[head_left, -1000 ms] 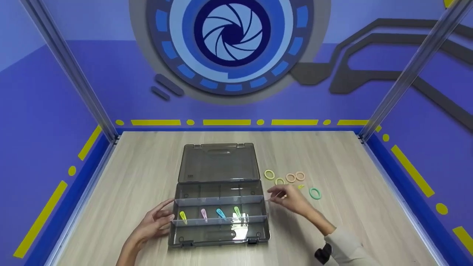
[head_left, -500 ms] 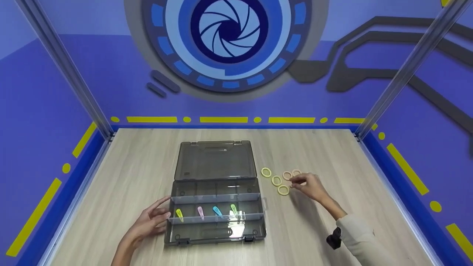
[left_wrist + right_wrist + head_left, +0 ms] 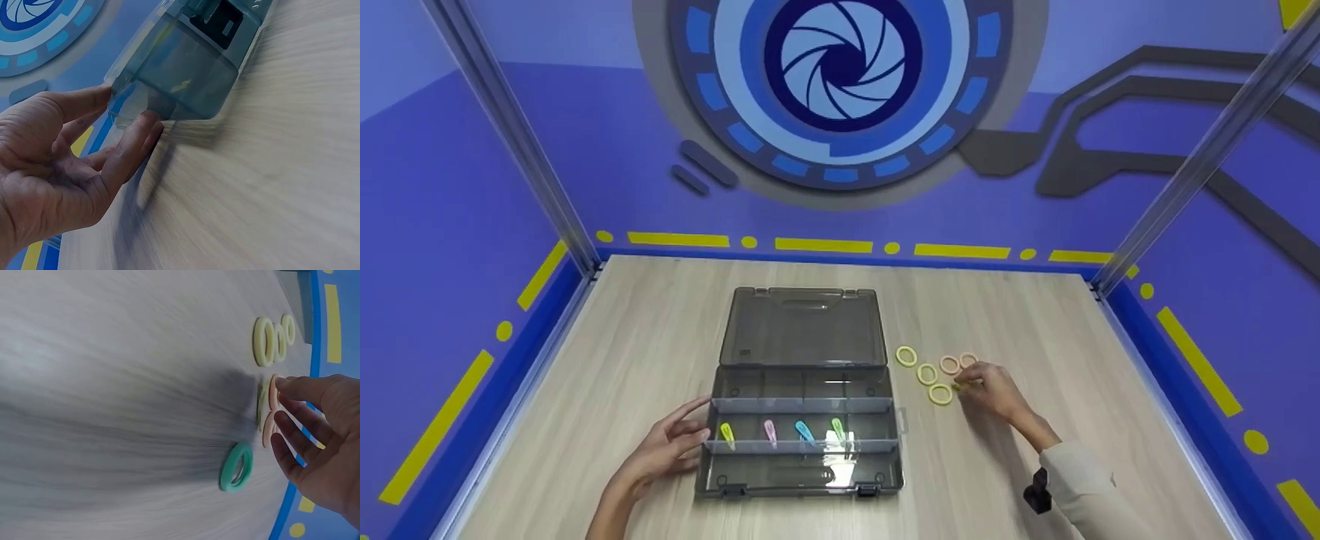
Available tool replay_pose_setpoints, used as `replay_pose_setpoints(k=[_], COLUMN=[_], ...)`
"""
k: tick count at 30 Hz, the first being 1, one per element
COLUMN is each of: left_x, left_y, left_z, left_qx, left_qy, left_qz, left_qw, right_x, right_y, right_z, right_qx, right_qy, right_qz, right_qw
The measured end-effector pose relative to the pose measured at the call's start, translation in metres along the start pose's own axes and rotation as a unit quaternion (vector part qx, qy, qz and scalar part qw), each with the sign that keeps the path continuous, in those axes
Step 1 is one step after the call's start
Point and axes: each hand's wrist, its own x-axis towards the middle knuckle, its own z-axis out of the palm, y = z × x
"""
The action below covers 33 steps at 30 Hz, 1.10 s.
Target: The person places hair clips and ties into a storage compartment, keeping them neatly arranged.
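A smoky clear compartment box lies open on the table, lid flat behind it. Its middle row holds a yellow hair clip, a pink clip, a blue clip and a green clip. At the box's left end my left hand touches the wall and rim with extended fingers. My right hand hovers low over another yellow hair clip, thumb and fingers apart around it. Beside it lie peach ring-shaped hair ties; the hand partly covers them.
Pale yellow hair ties lie between the box and my right hand. A green hair tie shows in the right wrist view, hidden by the hand in the head view. Blue panels enclose the wooden table.
My right hand has moved from the box's right edge to the right, over the yellow clip near the peach hair ties. My left hand stays at the box.
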Motion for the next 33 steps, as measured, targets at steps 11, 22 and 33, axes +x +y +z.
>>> replay_pose_setpoints(k=[11,22,33], left_x=[0.001,0.000,-0.002], left_y=[0.004,0.000,0.003], left_z=[0.002,0.001,-0.003], left_qx=[-0.001,-0.002,-0.001], left_qy=[-0.004,-0.002,-0.002], left_qz=[0.011,0.004,-0.009], left_qw=[0.9999,1.0000,1.0000], right_x=[0.010,-0.010,-0.023], right_y=[0.004,-0.020,-0.022], right_z=[0.009,0.011,0.020], right_qx=[-0.069,-0.146,-0.227], right_qy=[0.012,0.005,0.032], right_qz=[0.061,0.039,-0.042], right_qw=[0.9957,0.9885,0.9724])
